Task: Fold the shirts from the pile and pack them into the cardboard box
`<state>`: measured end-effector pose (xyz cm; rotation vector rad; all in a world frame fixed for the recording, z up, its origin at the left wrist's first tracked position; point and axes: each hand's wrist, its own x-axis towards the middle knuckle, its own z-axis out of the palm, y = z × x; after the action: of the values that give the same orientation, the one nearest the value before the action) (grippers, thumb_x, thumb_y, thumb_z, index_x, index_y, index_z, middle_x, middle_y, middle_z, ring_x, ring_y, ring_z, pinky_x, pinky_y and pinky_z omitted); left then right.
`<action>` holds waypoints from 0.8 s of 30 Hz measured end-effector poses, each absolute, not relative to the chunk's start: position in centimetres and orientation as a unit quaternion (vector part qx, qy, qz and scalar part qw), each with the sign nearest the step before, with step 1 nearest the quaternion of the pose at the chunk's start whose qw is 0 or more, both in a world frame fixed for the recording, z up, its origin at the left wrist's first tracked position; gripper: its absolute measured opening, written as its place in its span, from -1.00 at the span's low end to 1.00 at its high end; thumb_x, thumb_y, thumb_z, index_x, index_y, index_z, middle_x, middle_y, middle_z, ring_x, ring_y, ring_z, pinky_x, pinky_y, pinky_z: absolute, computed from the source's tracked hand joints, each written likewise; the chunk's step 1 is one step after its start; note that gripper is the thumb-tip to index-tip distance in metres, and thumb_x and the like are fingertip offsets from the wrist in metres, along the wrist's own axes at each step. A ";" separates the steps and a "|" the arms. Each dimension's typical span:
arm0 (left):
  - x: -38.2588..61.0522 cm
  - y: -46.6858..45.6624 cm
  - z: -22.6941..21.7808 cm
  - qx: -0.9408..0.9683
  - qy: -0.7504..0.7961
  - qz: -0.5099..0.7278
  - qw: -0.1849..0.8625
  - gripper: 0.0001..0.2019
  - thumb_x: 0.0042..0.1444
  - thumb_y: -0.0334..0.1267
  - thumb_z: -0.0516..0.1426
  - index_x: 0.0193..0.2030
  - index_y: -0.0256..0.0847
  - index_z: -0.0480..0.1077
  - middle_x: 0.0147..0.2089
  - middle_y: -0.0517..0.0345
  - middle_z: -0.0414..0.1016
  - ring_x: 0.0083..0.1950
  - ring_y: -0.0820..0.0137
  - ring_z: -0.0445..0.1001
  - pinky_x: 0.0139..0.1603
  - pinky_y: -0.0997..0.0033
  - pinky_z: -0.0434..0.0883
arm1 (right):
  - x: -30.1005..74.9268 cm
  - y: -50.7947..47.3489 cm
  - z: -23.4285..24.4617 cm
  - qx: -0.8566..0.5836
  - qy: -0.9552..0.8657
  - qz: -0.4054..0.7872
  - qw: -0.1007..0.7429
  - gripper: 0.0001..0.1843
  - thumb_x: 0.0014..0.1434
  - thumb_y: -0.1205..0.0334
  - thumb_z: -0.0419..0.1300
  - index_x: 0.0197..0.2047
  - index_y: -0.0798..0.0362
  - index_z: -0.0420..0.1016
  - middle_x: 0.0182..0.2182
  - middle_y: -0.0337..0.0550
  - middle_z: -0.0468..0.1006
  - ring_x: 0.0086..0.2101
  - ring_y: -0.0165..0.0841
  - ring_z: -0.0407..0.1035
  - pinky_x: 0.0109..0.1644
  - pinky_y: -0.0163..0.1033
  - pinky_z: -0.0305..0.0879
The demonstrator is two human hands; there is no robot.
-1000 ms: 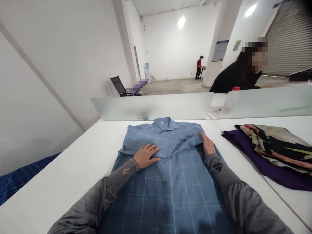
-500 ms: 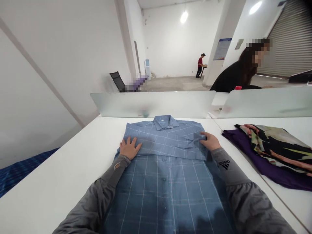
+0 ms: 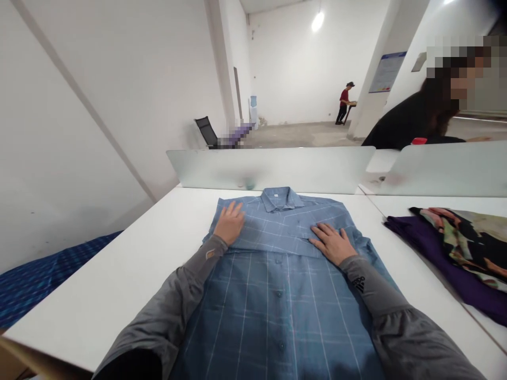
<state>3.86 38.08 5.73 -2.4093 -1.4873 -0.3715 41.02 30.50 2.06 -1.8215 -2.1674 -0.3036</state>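
Note:
A blue checked button-up shirt [image 3: 257, 295] lies front side up, its collar at the far end. One sleeve [image 3: 273, 232] is laid across the chest. Resting on the shirt's upper left part is my left hand [image 3: 229, 222], its fingers stretched out. My right hand [image 3: 333, 244] lies flat on the right end of the folded sleeve, fingers spread. Some bunched fabric shows just right of that hand. Neither hand grips anything. The shirt's lower end runs out of the picture.
The shirt is on a white table [image 3: 130, 258]. Folded purple and patterned cloths [image 3: 447, 264] lie to the right. Frosted partitions [image 3: 273, 169] edge the table's far side. A person in black [image 3: 407, 124] sits behind them. Blue fabric [image 3: 67, 274] lies beyond the left edge.
My right hand has moved left and flattened onto the sleeve, away from the shirt's right edge. My left hand has moved slightly up the shirt. The camera view has turned left.

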 end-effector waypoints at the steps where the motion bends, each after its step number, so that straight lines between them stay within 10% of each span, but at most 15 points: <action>1: 3.8 39.0 5.5 -0.848 -0.501 -0.121 0.120 -0.59 0.32 -0.12 -0.10 0.23 -0.07 0.29 0.41 0.08 0.06 0.43 0.08 -0.11 0.37 -0.08 -0.08 | 41.0 30.5 1.8 -0.635 -0.754 -0.104 0.129 -0.49 0.33 -0.09 -0.15 0.24 -0.15 0.28 0.25 -0.10 0.28 0.22 -0.09 0.10 0.20 0.25 0.03; 8: 1.1 44.5 2.6 -0.736 -0.670 -0.091 0.024 -0.42 0.30 0.09 -0.20 0.37 -0.10 0.10 0.40 -0.03 0.07 0.34 -0.18 0.07 0.20 -0.33 0.11 | 43.4 30.7 1.0 -0.694 -0.702 -0.117 0.107 -0.45 0.32 -0.13 -0.17 0.27 -0.16 0.25 0.27 -0.12 0.24 0.25 -0.07 0.05 0.22 0.33 -0.04; 24: 2.1 36.7 1.8 -0.830 -0.548 -0.096 0.044 -0.55 0.33 -0.04 -0.11 0.32 0.02 0.17 0.38 0.10 0.14 0.38 0.09 0.07 0.31 -0.10 0.05 | 43.3 30.8 1.6 -0.706 -0.699 -0.068 0.087 -0.43 0.32 -0.11 -0.16 0.32 -0.16 0.18 0.31 -0.15 0.17 0.27 -0.05 0.01 0.24 0.31 -0.03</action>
<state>2.13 36.65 1.81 -2.5366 -1.6754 -0.2946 43.31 30.84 1.56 -2.1033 -2.0826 -0.2018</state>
